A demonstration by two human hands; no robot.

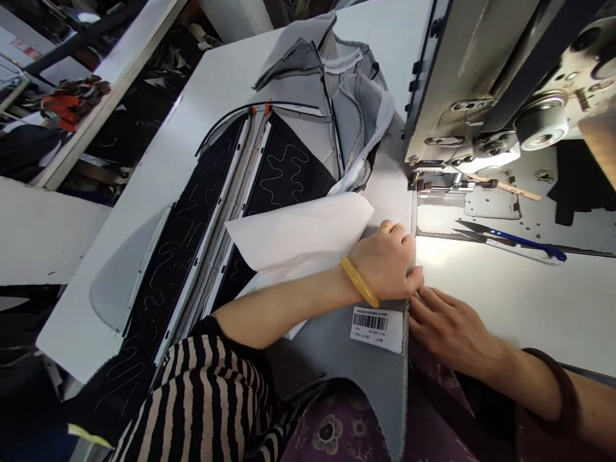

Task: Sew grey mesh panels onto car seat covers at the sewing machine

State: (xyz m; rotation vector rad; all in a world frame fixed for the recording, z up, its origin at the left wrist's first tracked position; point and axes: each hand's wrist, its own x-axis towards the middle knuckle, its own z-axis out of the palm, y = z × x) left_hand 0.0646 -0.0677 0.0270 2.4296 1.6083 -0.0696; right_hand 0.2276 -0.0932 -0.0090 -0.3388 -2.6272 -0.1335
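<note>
A grey mesh fabric panel [332, 359] runs along the sewing machine's bed, its right edge leading up to the presser foot [433, 183]. My left hand [387, 260], with a ring and a yellow bangle, has its fingers curled over that edge, thumb and fingers pinching it. Just below, my right hand [452, 330] grips the same edge, its fingertips almost touching the left thumb; part of its grip is hidden. A white barcode label [378, 328] lies at the edge beside the right fingers. White sheet material [303, 234] covers the panel near my left forearm.
Black panels with wavy stitching [178, 244] and bunched grey pieces [308, 58] spread over the white table [158, 147]. The sewing machine head [481, 77] overhangs at upper right. Thread snips [517, 244], a wooden-handled tool [514, 188] and a black scrap [582, 179] lie right.
</note>
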